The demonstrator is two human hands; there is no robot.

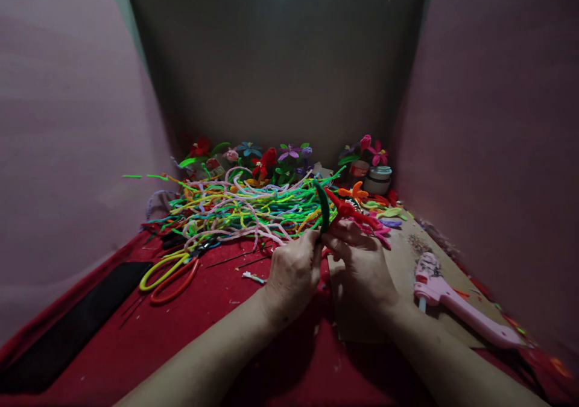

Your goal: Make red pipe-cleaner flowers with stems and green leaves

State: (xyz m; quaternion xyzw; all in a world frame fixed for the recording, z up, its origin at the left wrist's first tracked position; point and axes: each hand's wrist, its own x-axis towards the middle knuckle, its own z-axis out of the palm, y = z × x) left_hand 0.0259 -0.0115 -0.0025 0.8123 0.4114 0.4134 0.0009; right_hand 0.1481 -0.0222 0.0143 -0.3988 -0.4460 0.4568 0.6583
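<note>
Red cloth (190,334) covers the bottom of the frame. Just right of centre the left hand (293,273) and right hand (362,268) meet, fingers closed. The left pinches the foot of a dark green fuzzy pipe-cleaner strip (322,207), which rises upright from its fingertips. The right seems to grip a red pipe-cleaner flower (347,210) that leans right, just beside the strip. Behind spreads a tangled pile of coloured pipe cleaners (239,205).

We see a pink glue gun (456,310) right of the hands (294,274), scissors (195,254) to the left, fuzzy flowers (266,160) far behind.
</note>
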